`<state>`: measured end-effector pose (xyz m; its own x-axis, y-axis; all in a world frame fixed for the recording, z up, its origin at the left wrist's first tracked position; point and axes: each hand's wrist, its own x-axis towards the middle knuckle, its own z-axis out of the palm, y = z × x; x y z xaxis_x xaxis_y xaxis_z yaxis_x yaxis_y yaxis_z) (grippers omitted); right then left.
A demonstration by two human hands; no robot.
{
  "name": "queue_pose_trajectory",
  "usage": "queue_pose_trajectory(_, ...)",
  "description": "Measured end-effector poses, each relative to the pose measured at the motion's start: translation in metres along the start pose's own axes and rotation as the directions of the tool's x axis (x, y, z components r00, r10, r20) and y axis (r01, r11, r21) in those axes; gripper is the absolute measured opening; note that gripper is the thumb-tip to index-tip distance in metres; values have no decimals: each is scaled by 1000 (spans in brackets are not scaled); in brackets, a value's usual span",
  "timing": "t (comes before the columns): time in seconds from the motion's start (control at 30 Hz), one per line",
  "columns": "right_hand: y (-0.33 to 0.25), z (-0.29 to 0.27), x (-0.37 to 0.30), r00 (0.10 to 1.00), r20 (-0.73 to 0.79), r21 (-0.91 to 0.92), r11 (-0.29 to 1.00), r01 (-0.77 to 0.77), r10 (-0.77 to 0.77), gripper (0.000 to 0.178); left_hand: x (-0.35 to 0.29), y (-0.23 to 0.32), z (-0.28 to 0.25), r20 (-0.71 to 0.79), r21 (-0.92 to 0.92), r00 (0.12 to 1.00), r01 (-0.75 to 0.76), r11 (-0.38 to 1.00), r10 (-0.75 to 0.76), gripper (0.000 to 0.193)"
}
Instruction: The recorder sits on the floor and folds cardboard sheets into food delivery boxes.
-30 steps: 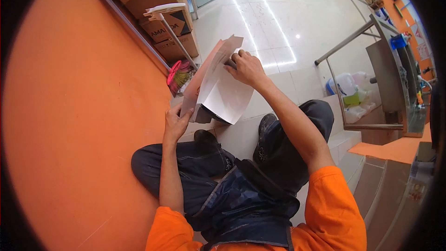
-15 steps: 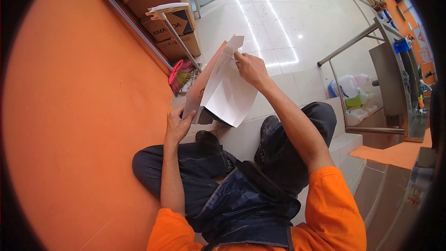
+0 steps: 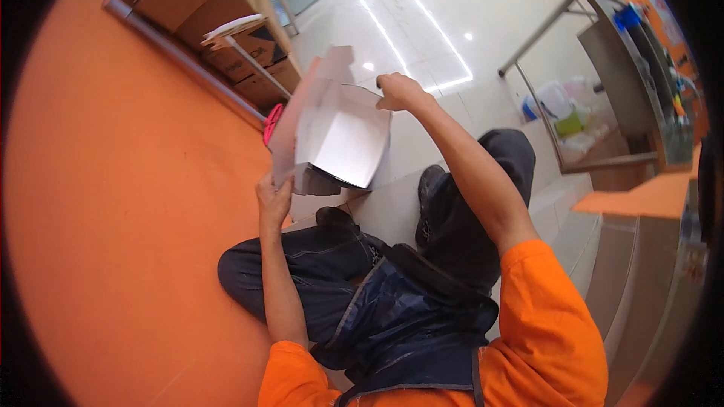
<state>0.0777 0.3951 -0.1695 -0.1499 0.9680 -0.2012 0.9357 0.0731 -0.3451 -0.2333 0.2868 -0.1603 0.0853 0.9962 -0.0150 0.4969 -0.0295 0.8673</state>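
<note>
An open cardboard box [image 3: 351, 139], white inside with a pinkish outer face on its raised lid [image 3: 303, 117], is held above the floor in front of my knees. My left hand [image 3: 274, 200] is closed on its near left corner, at the base of the lid. At the far right corner my right hand [image 3: 403, 93] has its fingers curled at the rim of the wall, thumb on the inner side. The box's underside is hidden. A loose flap [image 3: 337, 64] stands up at the far end and is slightly blurred.
An orange wall [image 3: 136, 203] runs close along my left. Brown cartons [image 3: 249, 53], a grey pole [image 3: 181, 53] and a pink broom [image 3: 273, 122] stand by it. Right of me is a metal-legged table [image 3: 603, 158] with plastic jugs [image 3: 554, 102] beneath. My crossed legs [image 3: 302, 267] lie below the box.
The box has opened wider, its lid and flap swinging to the left away from the white interior. My right hand has moved from the flap to the far right wall. My view has shifted slightly.
</note>
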Motion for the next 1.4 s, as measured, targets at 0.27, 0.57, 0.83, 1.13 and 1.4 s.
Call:
queue_pose_trajectory(0.27,-27,-15,-29,983,170,126,988,-87,65,23,19,-34,5,-360,-100,928,-136,986,92,29)
queue_pose_trajectory(0.57,-30,5,-34,984,153,122,986,-111,92,29,-11,30,78,-269,-143,874,379,914,-404,45)
queue_pose_trajectory(0.83,-34,7,-37,968,232,95,988,-125,100,26,17,-7,73,-326,303,935,243,921,-139,26)
queue_pose_trajectory(1.13,-33,18,-28,918,371,77,980,-182,141,35,22,-11,77,-335,312,934,231,922,-120,27)
queue_pose_trajectory(1.4,-30,-1,-41,931,287,36,969,-245,225,31,26,-10,65,-250,51,938,261,964,-241,34)
